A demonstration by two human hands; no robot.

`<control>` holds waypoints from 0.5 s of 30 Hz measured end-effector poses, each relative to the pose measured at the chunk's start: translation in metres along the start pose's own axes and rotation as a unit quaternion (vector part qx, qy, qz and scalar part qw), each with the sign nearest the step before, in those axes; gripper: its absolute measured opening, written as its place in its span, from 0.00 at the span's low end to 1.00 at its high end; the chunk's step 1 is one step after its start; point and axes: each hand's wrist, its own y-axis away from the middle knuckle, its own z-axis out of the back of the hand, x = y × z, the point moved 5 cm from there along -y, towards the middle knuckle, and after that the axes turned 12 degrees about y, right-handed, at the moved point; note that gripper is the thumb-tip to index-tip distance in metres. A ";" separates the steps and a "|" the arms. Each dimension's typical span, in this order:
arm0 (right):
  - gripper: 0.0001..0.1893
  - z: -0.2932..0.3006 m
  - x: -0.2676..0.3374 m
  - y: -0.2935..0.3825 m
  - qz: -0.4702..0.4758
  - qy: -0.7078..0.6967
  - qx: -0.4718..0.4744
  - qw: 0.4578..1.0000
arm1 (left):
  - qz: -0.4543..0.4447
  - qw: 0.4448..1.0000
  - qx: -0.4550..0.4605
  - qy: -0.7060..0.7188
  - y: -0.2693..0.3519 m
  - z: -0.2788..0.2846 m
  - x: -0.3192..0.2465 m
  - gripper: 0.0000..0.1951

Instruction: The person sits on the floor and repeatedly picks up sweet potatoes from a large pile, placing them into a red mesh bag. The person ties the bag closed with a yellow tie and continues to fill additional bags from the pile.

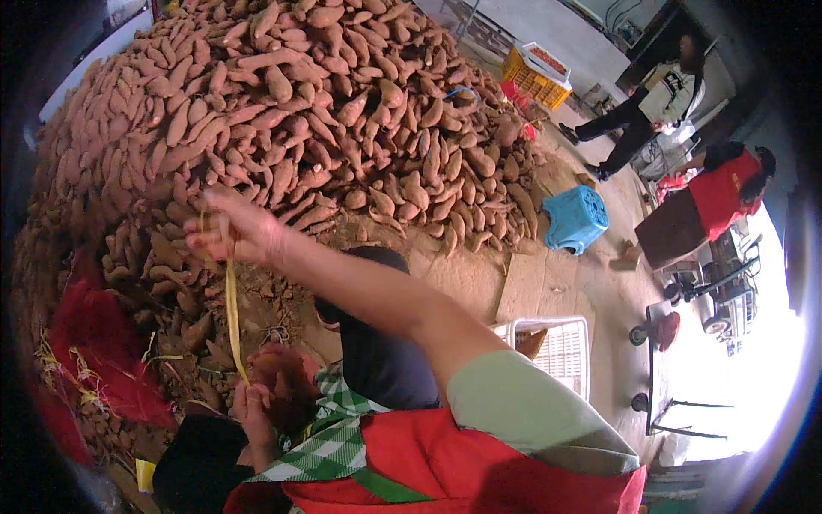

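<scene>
A yellow strip runs between my two hands, slightly curved. My right hand, blurred, is raised at the upper end of the strip with its fingers closed on it, in front of the heap of sweet potatoes. Lower down, the fingertips of my left hand pinch the strip's other end. Right beside the left hand is a rounded reddish-brown thing, too blurred to name. Red mesh material with loose yellow strands lies at the left, over smaller sweet potatoes.
A blue plastic stool, a white plastic crate, flattened cardboard and a platform cart stand or lie to the right. Yellow crates are beyond the heap. Two people are further off at the upper right.
</scene>
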 end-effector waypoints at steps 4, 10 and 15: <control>0.21 -0.006 0.047 0.025 0.296 0.557 -0.228 0.742 | 0.045 0.999 -0.023 0.018 0.002 0.010 0.008 0.09; 0.19 -0.046 -0.112 0.077 0.141 0.673 0.241 0.685 | 0.054 0.998 -0.026 0.014 -0.001 0.011 0.017 0.08; 0.22 -0.008 -0.159 0.097 -0.053 0.756 0.257 0.600 | 0.026 0.999 -0.033 -0.023 0.003 0.013 0.012 0.12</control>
